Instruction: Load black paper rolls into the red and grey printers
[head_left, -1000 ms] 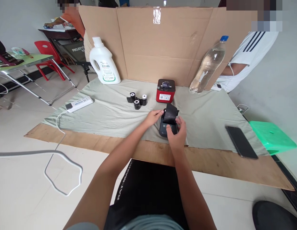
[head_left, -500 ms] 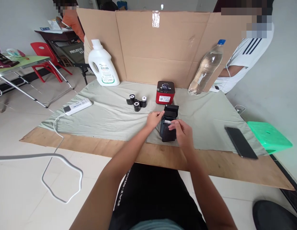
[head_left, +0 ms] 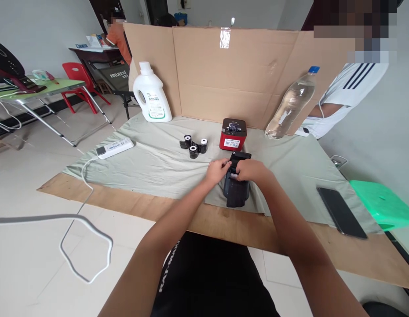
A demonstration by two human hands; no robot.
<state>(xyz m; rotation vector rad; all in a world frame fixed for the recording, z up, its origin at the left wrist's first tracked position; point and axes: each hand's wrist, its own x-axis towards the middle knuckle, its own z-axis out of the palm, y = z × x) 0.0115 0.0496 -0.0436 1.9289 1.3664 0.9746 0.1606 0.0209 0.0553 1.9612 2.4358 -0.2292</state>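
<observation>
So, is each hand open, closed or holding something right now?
Left hand: curled at the black device's upper left edge; grip can't be told.
Right hand: curled over the open device; whether it holds anything is hidden.

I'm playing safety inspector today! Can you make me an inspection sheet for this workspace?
Surface: wrinkled pale cloth over a wooden board.
Job's things: dark device, lid raised, black strip hanging over its near end.
Clutter: three small dark rolls, red-and-black box, white jug, tilted water bottle, black phone, white power strip.
Left grip: at the lid's left side.
Right grip: curled over the device, hold unclear.
Cables: white cable from the power strip, looping at left.
Surroundings: cardboard screen behind, green stool right, person in orange, person in white.
</observation>
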